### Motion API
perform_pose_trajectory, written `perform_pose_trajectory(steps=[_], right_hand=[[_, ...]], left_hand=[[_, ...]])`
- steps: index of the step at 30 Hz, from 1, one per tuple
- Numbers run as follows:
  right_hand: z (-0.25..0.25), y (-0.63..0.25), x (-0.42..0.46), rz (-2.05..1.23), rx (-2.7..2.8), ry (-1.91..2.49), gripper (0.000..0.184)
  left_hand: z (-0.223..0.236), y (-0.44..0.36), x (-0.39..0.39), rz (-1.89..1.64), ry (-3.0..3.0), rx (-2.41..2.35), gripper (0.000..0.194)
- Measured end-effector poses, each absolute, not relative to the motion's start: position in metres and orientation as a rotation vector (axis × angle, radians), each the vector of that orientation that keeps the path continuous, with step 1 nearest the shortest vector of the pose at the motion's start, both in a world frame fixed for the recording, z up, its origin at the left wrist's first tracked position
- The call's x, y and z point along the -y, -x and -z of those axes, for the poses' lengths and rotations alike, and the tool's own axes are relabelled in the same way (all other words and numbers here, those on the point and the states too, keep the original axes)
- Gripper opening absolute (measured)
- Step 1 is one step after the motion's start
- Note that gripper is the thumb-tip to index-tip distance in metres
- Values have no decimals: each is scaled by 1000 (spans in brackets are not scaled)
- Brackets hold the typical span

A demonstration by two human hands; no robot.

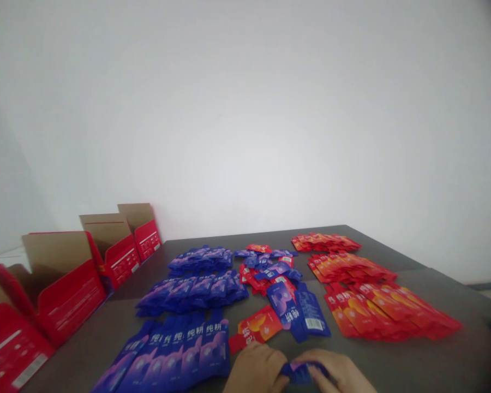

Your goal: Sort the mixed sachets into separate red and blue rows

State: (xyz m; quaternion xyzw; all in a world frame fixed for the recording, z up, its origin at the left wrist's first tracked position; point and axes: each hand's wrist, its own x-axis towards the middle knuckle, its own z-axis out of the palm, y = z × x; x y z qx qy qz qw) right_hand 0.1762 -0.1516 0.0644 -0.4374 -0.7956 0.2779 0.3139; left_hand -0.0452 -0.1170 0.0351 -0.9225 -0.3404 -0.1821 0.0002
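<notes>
At the near edge of the table, a blue pouch [300, 374] lies between my two hands. My left hand [256, 368] has its fingers curled at the pouch's left end. The pouch's right side is pinched by my right hand [336, 371], with fingers over its top; its lower part is partly hidden. Just beyond my left hand is a red-orange pouch [265, 323]. Farther ahead are a blue pouch with purple print [284, 303] and a blue pouch showing its barcode side [311, 314], part of a loose mixed pile.
Overlapping blue pouches [175, 349] lie in rows on the left of the dark table [425, 355]. Fanned red-orange pouches [384, 311] form rows on the right. Open red cardboard boxes [71, 292] line the left edge. A white wall [245, 120] stands behind.
</notes>
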Motion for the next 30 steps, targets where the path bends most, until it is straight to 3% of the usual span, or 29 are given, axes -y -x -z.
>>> perform_pose_trajectory(steps=[5,10,12,15,19,21,26,30], right_hand=[[-51,-164,137,-1416,1530,1029,38],[-45,-157,132,-1487,1400,1052,41],[-58,-155,131,-1379,1478,1117,41],[-86,-151,124,-1013,1656,1196,37],[-114,-132,114,-661,1902,1109,27],[-117,-117,111,-584,2038,1033,21],[-105,-73,101,-110,2278,808,54],[-103,-32,95,272,2275,722,57]], left_hand=[[-56,42,117,845,3220,1314,44],[-66,42,119,1058,3411,1746,49],[-78,42,120,1104,3364,1778,44],[-103,46,119,991,3345,1658,18],[-132,67,103,676,3302,1467,13],[-140,86,92,670,3189,1398,20],[-143,146,81,1196,2947,1423,46],[-138,172,96,1793,2658,2160,39]])
